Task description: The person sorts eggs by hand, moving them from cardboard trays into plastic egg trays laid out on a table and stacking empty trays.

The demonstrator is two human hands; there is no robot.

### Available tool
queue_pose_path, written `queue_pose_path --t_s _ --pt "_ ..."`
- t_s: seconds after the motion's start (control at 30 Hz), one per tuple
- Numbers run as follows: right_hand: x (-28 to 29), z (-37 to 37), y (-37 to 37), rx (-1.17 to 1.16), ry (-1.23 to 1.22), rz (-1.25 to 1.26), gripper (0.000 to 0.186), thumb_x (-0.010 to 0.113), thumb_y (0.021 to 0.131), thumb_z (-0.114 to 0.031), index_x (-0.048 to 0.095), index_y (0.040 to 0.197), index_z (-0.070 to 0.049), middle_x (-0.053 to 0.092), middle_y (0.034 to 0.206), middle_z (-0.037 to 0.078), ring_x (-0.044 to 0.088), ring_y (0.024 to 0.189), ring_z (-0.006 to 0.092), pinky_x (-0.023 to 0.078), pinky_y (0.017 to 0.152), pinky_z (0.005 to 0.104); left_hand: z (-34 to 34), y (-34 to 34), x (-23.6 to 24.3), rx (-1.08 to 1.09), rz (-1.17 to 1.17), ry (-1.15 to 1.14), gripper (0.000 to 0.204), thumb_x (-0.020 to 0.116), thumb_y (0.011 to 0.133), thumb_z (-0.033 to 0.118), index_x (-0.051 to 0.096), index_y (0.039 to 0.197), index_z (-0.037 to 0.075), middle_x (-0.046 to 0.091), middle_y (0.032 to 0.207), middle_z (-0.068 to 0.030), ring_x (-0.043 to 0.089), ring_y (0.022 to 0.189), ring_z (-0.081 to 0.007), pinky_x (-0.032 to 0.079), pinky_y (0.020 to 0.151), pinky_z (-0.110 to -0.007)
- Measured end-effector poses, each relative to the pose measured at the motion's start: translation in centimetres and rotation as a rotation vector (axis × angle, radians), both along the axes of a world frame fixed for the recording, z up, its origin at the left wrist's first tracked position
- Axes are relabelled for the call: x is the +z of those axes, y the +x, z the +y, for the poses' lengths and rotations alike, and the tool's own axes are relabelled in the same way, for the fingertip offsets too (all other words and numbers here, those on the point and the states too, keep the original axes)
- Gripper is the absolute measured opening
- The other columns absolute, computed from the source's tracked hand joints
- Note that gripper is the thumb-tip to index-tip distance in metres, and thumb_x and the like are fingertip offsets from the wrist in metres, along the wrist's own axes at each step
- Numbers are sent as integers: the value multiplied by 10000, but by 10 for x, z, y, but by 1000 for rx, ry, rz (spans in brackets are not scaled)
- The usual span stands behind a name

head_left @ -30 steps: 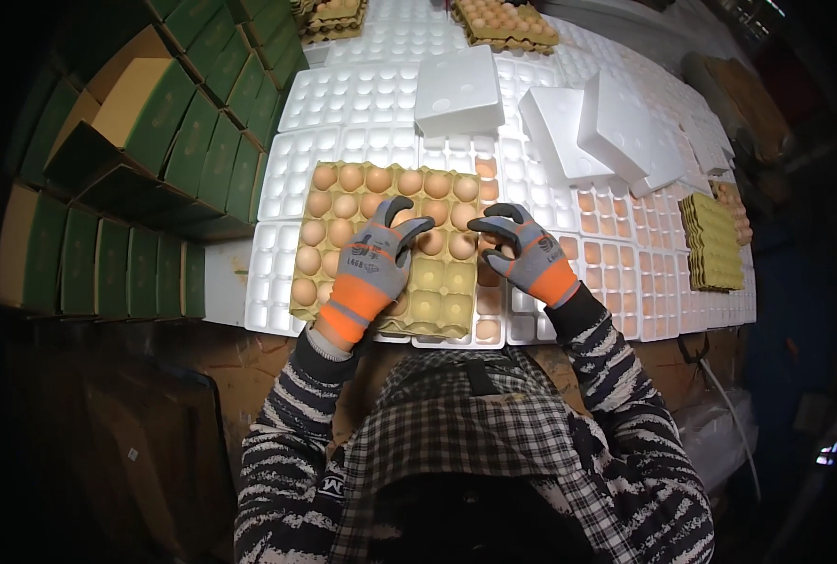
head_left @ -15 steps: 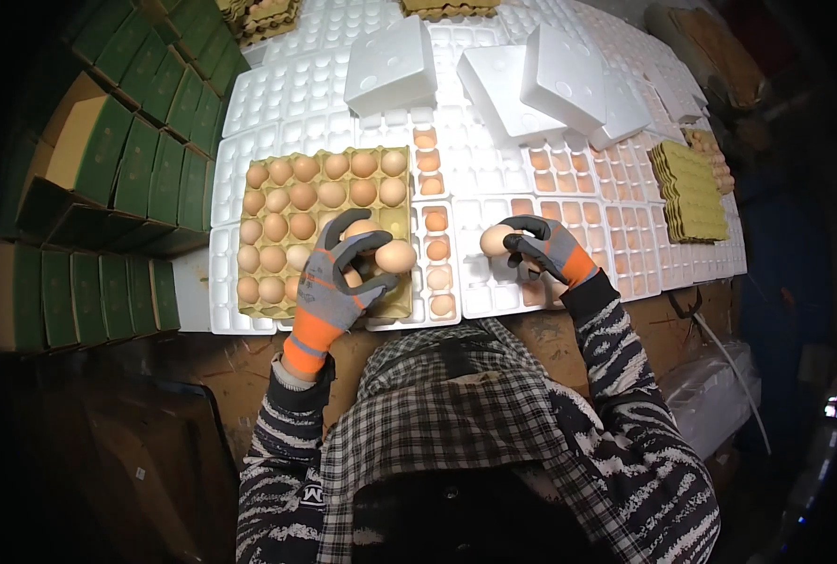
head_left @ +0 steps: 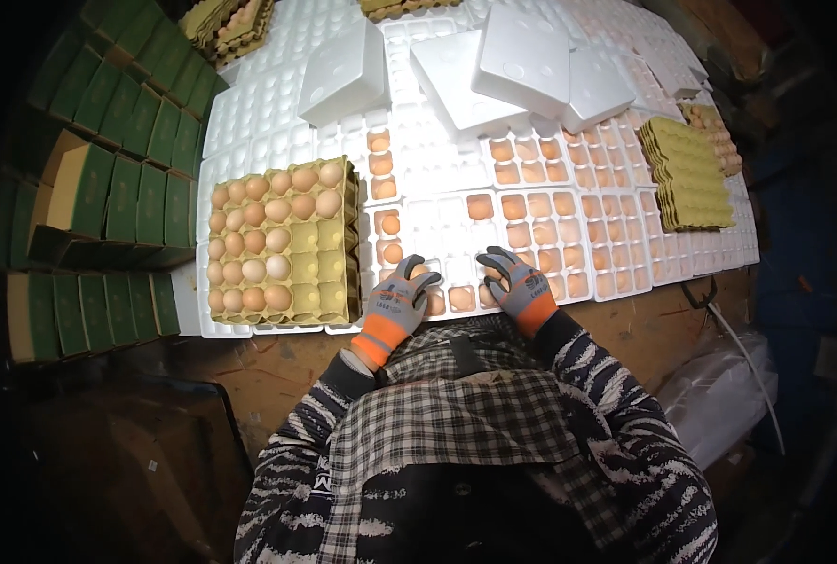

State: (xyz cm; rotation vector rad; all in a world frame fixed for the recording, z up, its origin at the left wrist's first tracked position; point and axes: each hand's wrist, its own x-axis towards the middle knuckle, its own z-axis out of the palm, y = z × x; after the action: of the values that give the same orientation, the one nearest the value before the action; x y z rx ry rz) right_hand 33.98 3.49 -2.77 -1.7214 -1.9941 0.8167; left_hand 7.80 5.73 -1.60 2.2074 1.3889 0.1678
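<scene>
Curling beside eggs (head_left: 461, 299), left hand (head_left: 395, 301), right hand (head_left: 524, 289), fingers (head_left: 412, 264), grip unclear, pulp tray (head_left: 326, 268) leftward, white blocks (head_left: 524, 58) beyond

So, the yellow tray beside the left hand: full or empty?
Part full: the tray holds eggs in most places, with bare cups toward its near right.

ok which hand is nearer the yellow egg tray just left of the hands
Left. The left hand is just right of the yellow egg tray; the right hand is farther right, with the left hand between it and the tray.
</scene>
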Motion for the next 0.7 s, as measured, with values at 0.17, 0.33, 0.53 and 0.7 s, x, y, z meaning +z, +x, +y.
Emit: queue_pose_path --t_s 0.17,0.33,0.53,0.7 --pt "12 34 10 135 -139 -180 430 619 893 -196 597 1322 -171 628 1198 122 628 1067 336 528 919 427 19 29 -13 161 -88 23 485 664 858 125 626 1327 244 525 1271 -126 647 944 -328 551 826 -423" --pt "-5 68 0 77 203 328 430 596 888 -91 592 1316 -131 568 1271 161 579 1130 364 496 976 423 31 83 -19 140 -289 193 460 614 871 86 571 1329 94 531 1252 -176 589 1041 -367 511 869 -454" --pt "-48 83 21 277 153 119 429 598 885 -69 600 1312 -105 589 1282 160 584 1173 344 488 1015 407 7 60 2 185 -407 162 434 612 867 69 600 1300 106 568 1256 -183 550 1165 -382 469 990 -454" --pt "23 109 -23 216 188 385 453 710 847 -94 617 1290 -108 594 1288 126 633 1109 303 535 951 373 7 -52 104 441 -312 471 435 641 818 2 649 1243 96 634 1223 -140 577 1140 -365 476 988 -453"
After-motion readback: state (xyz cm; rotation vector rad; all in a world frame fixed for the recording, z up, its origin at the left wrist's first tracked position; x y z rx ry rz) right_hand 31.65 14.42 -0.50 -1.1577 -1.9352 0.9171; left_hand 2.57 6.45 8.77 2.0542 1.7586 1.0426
